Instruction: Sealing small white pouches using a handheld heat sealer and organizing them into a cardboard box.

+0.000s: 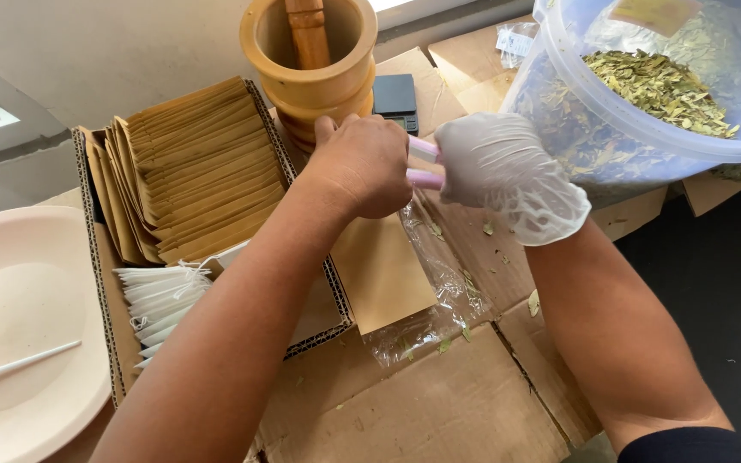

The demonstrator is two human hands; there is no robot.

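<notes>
Left hand (362, 167): bare, knuckles up, forearm running in from lower left; grip clenched on the pink handles (424, 163), which pass between both hands.

Right hand (508, 176): in a thin clear glove, forearm in from lower right, wrist bent inward; grip closed on the same handles, just right of the left hand. What the handles belong to cannot be told.

Below the hands: tan pouch (381, 273) and clear bag (439, 291), lying on cardboard (422, 403).

Behind the left hand: wooden mortar (312, 64), small scale (394, 96).

Right of the right hand: tub (645, 94) of dried leaves.

Left of the left hand: box of envelopes (190, 171), white bags (160, 300), plate (19, 326).
</notes>
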